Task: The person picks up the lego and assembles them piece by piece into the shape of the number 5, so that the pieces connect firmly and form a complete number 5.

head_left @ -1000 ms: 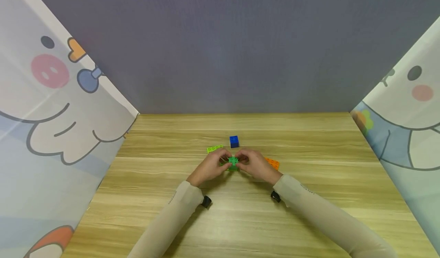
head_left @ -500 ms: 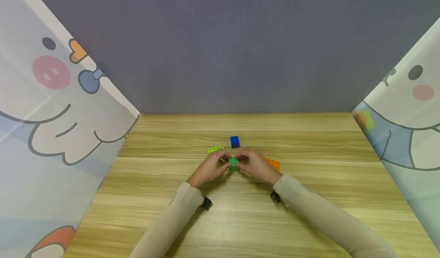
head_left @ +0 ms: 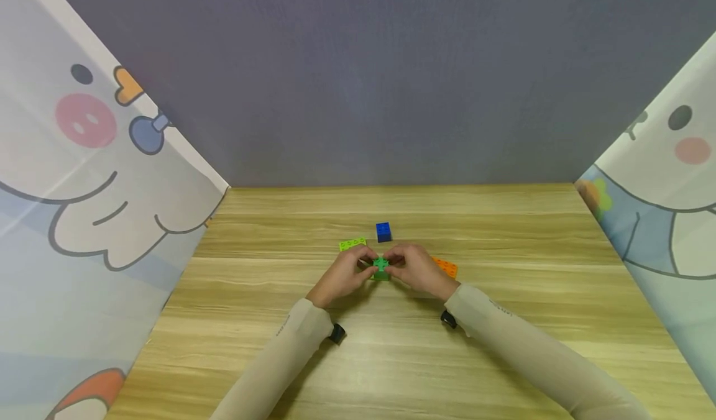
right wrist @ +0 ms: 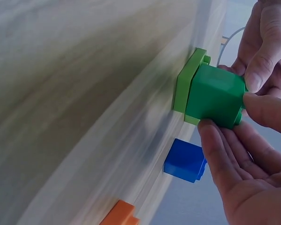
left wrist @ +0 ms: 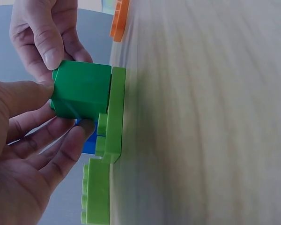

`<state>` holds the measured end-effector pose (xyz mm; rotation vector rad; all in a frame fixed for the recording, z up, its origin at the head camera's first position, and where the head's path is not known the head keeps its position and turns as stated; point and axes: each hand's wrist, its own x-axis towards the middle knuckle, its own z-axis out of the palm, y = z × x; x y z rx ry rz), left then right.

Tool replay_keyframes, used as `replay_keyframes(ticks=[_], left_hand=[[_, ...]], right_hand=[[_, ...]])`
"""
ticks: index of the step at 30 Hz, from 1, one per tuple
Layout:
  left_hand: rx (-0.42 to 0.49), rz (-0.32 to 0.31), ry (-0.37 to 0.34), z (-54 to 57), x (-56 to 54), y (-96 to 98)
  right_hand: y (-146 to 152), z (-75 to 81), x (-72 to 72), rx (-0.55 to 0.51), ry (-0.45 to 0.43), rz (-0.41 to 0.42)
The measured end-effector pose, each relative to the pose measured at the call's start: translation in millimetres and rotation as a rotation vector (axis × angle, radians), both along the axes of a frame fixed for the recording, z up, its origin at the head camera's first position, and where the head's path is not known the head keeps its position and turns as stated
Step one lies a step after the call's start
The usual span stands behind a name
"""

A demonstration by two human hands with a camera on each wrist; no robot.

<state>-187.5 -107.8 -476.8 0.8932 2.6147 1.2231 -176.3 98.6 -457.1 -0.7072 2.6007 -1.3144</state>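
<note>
A dark green building block stands over one end of a thin light green brick on the table. Studs show on the uncovered part of the light green brick in the left wrist view. My left hand pinches the dark green block from the left, its thumb at the studded top edge. From the other side my right hand pinches the same block with thumb and fingers. Both thumbs are close together in the wrist views.
Behind the hands sits a small blue brick. Another light green brick lies just beyond the left hand, and an orange brick beside the right hand. A grey wall closes off the wooden table's far edge.
</note>
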Motion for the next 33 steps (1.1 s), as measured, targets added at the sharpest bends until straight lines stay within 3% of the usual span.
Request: replay_keyframes(ticks=[10,19,23,33], left_hand=[[-0.025,-0.024,-0.028,7.5,-1.4,1.6],[-0.052,-0.013,-0.037,9.6,-0.9,0.7],[-0.058,0.001,-0.028,9.6,0.0,2.4],[-0.103,-0.030,0.041,10.3,9.6,7.8]], right_hand=[[3.5,-3.9,-4.9,-0.001,-0.029,0.003],[2.1,1.8,-7.1,0.016,-0.037,0.037],[3.8,3.5,-7.1,0.015,-0.035,0.032],[8.5,0.4,1.7,0.001,-0.048,0.040]])
